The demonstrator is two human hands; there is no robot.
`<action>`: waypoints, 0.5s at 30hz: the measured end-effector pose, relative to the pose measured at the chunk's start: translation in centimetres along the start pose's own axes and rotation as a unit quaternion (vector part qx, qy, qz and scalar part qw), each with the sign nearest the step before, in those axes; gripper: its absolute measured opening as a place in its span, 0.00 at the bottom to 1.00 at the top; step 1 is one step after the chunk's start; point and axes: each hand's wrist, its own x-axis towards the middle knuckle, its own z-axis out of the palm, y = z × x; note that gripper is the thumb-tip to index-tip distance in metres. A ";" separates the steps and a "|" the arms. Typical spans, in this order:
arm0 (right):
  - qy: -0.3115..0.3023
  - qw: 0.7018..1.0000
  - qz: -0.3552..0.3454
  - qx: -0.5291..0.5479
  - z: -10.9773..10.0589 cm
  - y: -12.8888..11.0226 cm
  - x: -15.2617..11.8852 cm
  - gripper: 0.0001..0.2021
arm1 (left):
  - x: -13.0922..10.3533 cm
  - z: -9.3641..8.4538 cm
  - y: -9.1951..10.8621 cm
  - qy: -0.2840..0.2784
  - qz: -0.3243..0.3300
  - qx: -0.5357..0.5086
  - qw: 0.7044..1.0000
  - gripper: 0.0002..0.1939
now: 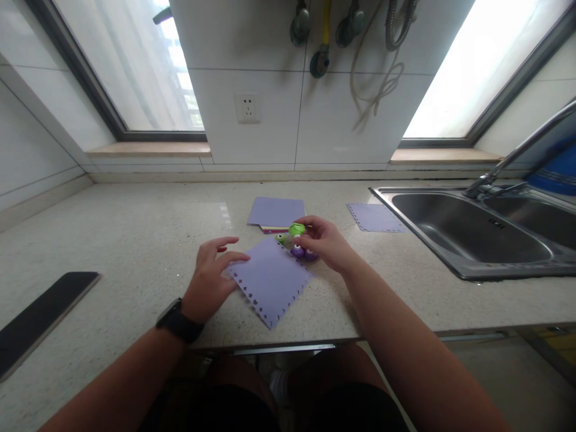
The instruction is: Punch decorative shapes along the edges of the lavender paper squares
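My left hand (211,273) is at the left corner of a purple sheet of paper (272,276), one finger lying on top and the thumb side at its edge. Small punched shapes run along several edges of this sheet, which is turned like a diamond. My right hand (326,240) has its fingers closed round a small green craft punch (296,230), just beyond the sheet's far right edge. Beneath and beside those fingers are a purple craft punch (297,251) and another green craft punch (281,238), partly covered.
Behind the hands lies a stack of coloured paper (276,211), purple on top. Another purple sheet with punched edges (375,217) is near the steel sink (463,273) at right. A dark flat slab (45,312) lies at left. The counter's front edge is close to my body.
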 end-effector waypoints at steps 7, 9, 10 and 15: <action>0.006 0.999 -0.041 0.007 0.0 -0.1 0.2 0.22 | -0.1 -0.1 2.0 -0.175 0.151 0.032 0.972 0.26; 0.009 0.998 -0.062 -0.014 0.0 -0.1 0.2 0.21 | -0.1 -0.2 2.3 -0.197 0.139 0.012 0.970 0.24; 0.011 0.997 -0.072 -0.024 -0.1 -0.1 0.2 0.21 | -0.2 -0.2 2.4 -0.199 0.135 0.006 0.971 0.23; 0.018 0.993 -0.105 -0.048 -0.8 -0.2 0.1 0.21 | -0.5 -0.1 3.0 -0.129 0.081 -0.042 0.987 0.16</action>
